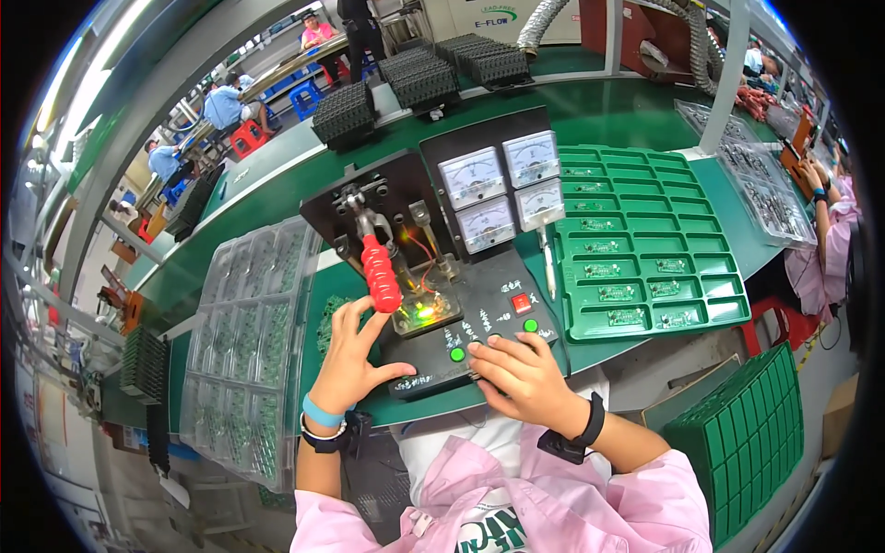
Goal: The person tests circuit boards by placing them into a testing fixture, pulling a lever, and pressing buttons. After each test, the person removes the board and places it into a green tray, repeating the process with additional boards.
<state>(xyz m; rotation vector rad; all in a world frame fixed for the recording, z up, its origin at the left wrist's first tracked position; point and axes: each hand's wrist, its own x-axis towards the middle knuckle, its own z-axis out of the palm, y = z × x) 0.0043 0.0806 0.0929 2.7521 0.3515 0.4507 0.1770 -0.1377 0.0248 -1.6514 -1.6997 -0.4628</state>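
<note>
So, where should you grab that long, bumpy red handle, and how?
Probably around the middle of the long, bumpy red handle, coming from the left with the bare left hand, which is right by its lower end. The ridges should help stop slipping, and the handle slants down toward the person, away from the upright black panel behind it.

Your tabletop (724,189), green-surfaced: one black test fixture (424,369) with red-handled clamp (379,274) and four white-faced meters (471,178), directly before you; one green compartment tray (652,261), partly filled with circuit boards (604,270), to its right. To your left, one clear compartment tray (301,241) of green boards (241,355), a small cluster of loose boards (329,324) between it and the fixture; far right, further clear trays (770,203).
</note>
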